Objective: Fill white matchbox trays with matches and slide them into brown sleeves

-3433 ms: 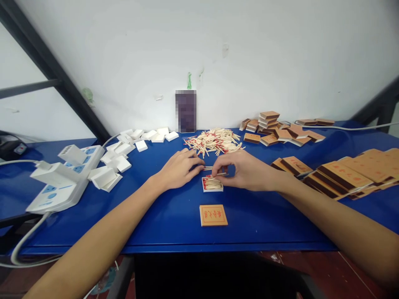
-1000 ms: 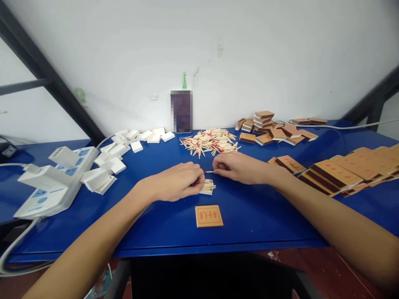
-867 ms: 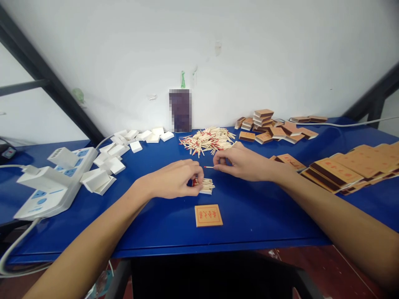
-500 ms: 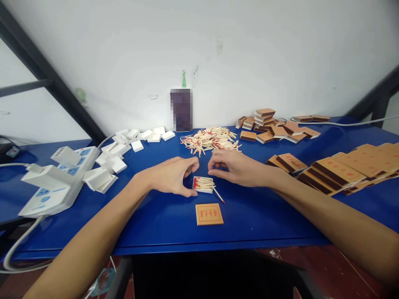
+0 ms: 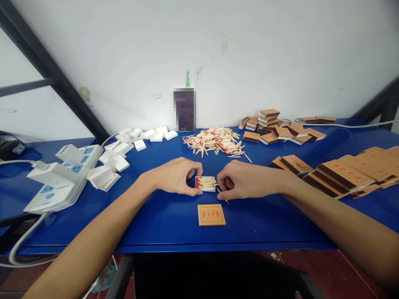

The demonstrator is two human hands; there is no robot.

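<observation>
A small white matchbox tray point(image 5: 211, 189) full of red-tipped matches lies on the blue table. My left hand point(image 5: 179, 176) curves around its left end, thumb against the near edge and curled fingers by the far edge. At the right end, my right hand point(image 5: 238, 180) is curled, with thumb and fingertips a little apart. A loose match point(image 5: 227, 202) slants under its thumb, partly hidden; no firm grip on it is visible. Nearer the table's front edge lies an orange matchbox sleeve point(image 5: 212, 215) with red characters, apart from both hands.
Behind my hands is a heap of matches point(image 5: 218, 140). White trays point(image 5: 120, 147) are scattered to the left, beside a power strip point(image 5: 59, 191) with plugs and cables. Orange matchboxes point(image 5: 277, 132) are piled at the back right, with more boxes point(image 5: 347, 172) nearer.
My right hand has come down from beside the match heap to the tray's right end, over the loose match. A few matches now lie at the heap's near right edge. My left hand stays at the tray.
</observation>
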